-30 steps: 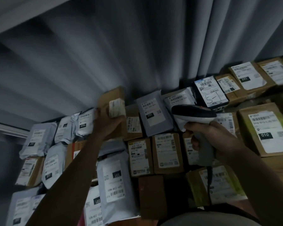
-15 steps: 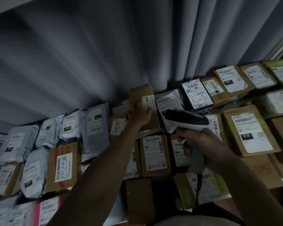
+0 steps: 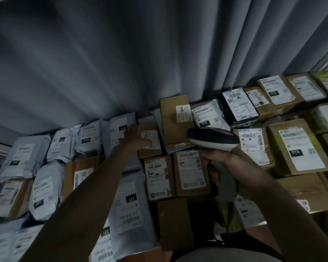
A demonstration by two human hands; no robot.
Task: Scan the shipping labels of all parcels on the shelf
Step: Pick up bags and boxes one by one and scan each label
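Left hand (image 3: pixel 138 139) reached out over parcels, fingers resting on small brown box (image 3: pixel 150 142) at its white label (image 3: pixel 150 141); grip unclear. Right hand (image 3: pixel 233 167) gripped scanner (image 3: pixel 212 139) handle, head just right of that box. Tall brown box (image 3: pixel 175 120) stood between them, behind. Grey poly bags (image 3: pixel 121 127) left, curtain (image 3: pixel 121 63) behind. Labels dim, blurred.

Dim, bluish light; curtain (image 3: pixel 121 63) streaked by motion blur, edges bowed by the wide lens.
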